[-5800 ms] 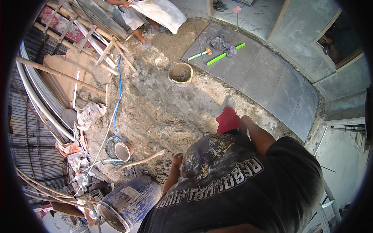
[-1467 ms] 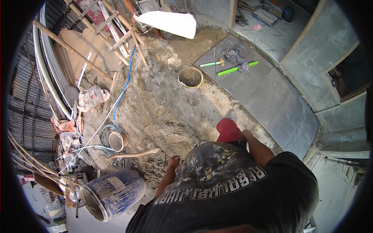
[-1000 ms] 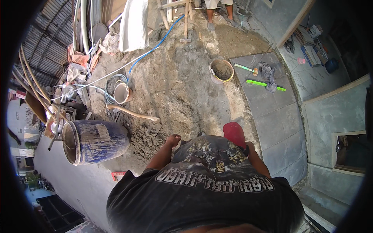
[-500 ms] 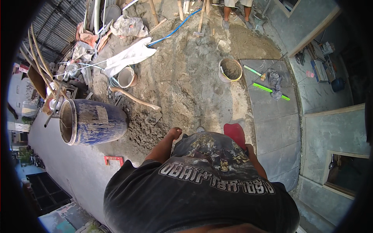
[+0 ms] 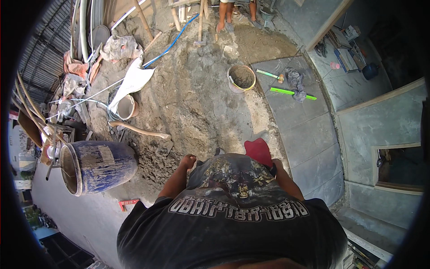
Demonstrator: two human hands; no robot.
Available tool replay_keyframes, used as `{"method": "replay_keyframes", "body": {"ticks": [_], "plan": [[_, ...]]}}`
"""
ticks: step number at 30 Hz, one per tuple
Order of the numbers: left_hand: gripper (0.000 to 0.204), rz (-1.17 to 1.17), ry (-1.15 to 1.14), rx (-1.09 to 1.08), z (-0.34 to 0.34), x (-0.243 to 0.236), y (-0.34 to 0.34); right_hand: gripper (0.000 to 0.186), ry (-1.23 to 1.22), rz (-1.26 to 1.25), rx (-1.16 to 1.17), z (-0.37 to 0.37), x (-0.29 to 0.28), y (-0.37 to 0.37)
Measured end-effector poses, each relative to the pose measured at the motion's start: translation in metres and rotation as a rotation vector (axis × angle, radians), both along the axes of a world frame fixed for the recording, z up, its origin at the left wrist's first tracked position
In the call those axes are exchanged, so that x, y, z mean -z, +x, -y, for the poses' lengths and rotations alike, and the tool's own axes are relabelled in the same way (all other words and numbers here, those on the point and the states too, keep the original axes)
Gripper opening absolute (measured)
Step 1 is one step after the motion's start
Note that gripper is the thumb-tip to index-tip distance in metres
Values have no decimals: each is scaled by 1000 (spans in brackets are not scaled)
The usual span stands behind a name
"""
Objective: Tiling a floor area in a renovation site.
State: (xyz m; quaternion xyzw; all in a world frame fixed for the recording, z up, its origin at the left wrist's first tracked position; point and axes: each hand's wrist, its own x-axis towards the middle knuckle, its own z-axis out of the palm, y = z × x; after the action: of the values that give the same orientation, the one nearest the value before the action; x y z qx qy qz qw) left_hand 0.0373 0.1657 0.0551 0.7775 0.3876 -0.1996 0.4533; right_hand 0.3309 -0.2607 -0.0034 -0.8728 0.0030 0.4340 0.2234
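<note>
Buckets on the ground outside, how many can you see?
3: yellow-rimmed bucket beside grey tiles, tan bucket at left partly behind white sack, grey bucket near bare legs at top. More may be hidden.

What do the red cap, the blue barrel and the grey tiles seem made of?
Red cap: probably cloth, matte and softly curved. Blue barrel: likely plastic, its rounded wall smeared with pale residue. Grey tiles: perhaps ceramic or stone; flat, smooth-looking, faintly shiny faces.

Left hand near mortar heap; blue barrel alongside.
</note>
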Motion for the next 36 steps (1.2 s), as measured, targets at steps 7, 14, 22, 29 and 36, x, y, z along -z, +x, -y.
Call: {"method": "replay_keyframes", "body": {"ticks": [7,14,22,29,36], "plan": [[29,-79,13,118,-4,4,1,33,-197,6,-159,-8,-20,4],[28,-70,10,106,-1,-10,12,21,17,12,191,25,34,2],[28,-74,-76,-73,0,-7,-2,20,10,-16,164,-2,-15,-4],[27,-40,-83,-97,1,-17,5,18,74,18,227,13,14,-7],[27,-18,5,8,4,-28,5,17,226,-36,344,25,46,-5]]}}
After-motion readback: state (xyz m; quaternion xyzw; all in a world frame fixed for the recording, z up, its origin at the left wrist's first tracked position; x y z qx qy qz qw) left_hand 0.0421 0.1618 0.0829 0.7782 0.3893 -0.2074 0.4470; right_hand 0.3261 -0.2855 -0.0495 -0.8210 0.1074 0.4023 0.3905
